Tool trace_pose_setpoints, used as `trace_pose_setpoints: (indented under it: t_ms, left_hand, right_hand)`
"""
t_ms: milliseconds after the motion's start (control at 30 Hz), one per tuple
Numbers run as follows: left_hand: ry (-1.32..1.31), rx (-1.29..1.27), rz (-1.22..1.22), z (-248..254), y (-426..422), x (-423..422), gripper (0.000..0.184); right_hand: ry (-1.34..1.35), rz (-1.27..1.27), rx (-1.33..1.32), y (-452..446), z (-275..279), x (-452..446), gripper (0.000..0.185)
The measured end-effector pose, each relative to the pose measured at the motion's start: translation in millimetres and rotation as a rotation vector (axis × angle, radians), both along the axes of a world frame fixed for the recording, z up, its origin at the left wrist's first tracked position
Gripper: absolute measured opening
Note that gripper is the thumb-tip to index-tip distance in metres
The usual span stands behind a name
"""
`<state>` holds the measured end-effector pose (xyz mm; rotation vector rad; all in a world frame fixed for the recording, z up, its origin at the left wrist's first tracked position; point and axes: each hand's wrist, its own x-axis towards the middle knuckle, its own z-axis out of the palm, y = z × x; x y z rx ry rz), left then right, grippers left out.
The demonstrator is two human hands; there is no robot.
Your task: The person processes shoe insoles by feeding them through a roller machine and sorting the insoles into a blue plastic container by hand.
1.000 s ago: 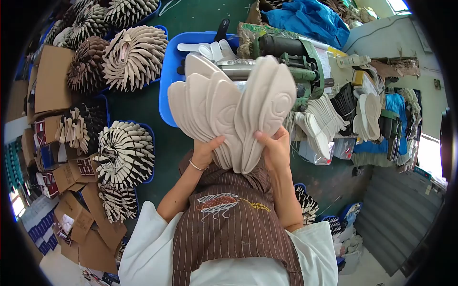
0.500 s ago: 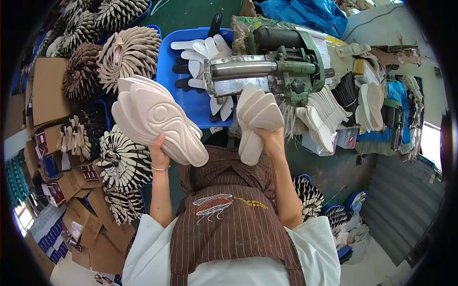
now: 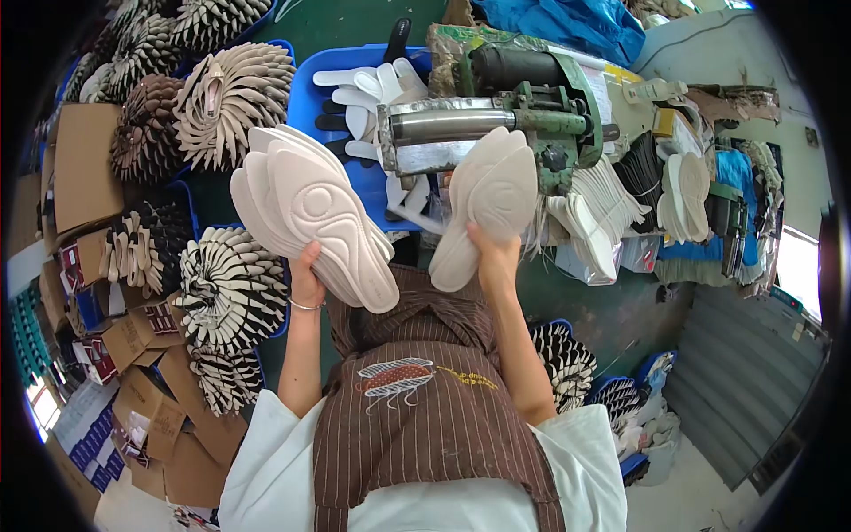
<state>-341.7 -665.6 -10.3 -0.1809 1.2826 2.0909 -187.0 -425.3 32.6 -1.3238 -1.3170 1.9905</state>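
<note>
In my left hand (image 3: 307, 277) is a fanned stack of beige shoe insoles (image 3: 332, 208), several thick, with a raised round and wavy pattern on the top one. My thumb presses on its edge; the other fingers are behind the stack. My right hand (image 3: 495, 259) grips a smaller bunch of beige insoles (image 3: 496, 191), which overlap closely. The two bunches are apart, side by side above my lap. Just beyond them stands a green machine with a shiny metal roller (image 3: 452, 127).
Behind the left stack, a blue tub (image 3: 306, 89) holds white and black insoles. Round bundles of insoles (image 3: 232, 106) lie to the left, near cardboard boxes (image 3: 87, 164). White insoles (image 3: 594, 230) are stacked along the bench at right. A brown striped apron (image 3: 417, 443) covers my front.
The left stack has shifted slightly right. The right bunch has turned and its insoles now lie closer together, showing a patterned face. My right hand has moved a little left and up.
</note>
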Motion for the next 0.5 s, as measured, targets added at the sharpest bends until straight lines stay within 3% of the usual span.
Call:
trace_pose_setpoints:
  t_ms: [200, 500]
  left_hand:
    - [0.028, 0.013, 0.038, -3, -8, 0, 0.061]
    - [-0.046, 0.071, 0.122, 2, -23, -10, 0.064]
  right_hand:
    - [-0.007, 0.216, 0.057, -13, -9, 16, 0.036]
    - [0.162, 0.081, -0.05, -17, -41, 30, 0.037]
